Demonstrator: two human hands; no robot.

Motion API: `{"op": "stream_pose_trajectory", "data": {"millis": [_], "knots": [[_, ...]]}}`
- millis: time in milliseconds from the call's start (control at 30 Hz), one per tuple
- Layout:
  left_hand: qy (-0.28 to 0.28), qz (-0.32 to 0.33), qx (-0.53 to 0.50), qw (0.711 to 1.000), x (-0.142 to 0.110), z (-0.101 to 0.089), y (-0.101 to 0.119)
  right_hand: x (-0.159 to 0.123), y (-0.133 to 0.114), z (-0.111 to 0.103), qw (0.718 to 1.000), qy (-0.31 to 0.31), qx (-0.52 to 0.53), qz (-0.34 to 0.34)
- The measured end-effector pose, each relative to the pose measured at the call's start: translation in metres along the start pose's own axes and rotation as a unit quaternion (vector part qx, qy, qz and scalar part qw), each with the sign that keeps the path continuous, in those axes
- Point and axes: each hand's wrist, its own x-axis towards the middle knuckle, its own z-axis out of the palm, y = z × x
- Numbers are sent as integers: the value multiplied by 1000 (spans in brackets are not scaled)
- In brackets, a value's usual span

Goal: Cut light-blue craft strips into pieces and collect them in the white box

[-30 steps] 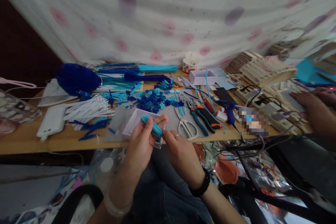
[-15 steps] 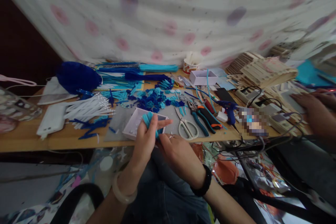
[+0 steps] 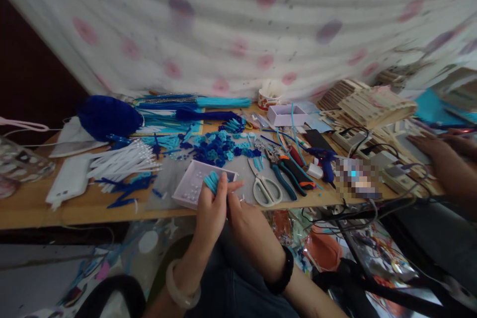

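Observation:
A bunch of light-blue pipe cleaners (image 3: 211, 182) sticks up from my left hand (image 3: 213, 211), which is closed around it, one finger pointing to the right. My right hand (image 3: 249, 221) touches the left at the fingertips. Its fingers are closed, and whatever they pinch is hidden between the hands. Just behind them stands a white box (image 3: 183, 190) with pearl beads inside. Farther back lies a pile of blue pipe-cleaner flowers (image 3: 214, 148). White-handled scissors (image 3: 267, 191) rest right of my hands.
Pliers (image 3: 285, 179) and a blue glue gun (image 3: 326, 161) lie to the right, near power strips and cables. White pearl-tipped stems (image 3: 119, 161) and a white power bank (image 3: 70, 184) are at left. Another person's hand (image 3: 427, 146) rests at far right.
My hands have drawn closer together, and less of the blue pipe cleaners shows between them. The camera view has shifted slightly.

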Motion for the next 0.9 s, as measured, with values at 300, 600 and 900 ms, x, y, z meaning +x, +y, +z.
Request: {"op": "stream_pose_trajectory", "data": {"millis": [300, 600, 900], "knots": [[-12, 343, 261, 902, -2, -41, 5, 1, 29, -11, 929, 18, 368, 24], [-310, 399, 513, 694, 2, -58, 36, 6, 50, -46, 663, -296, 687, -35], [-377, 326, 488, 717, -1, -59, 55, 6, 63, -64, 617, -356, 701, -31]]}}
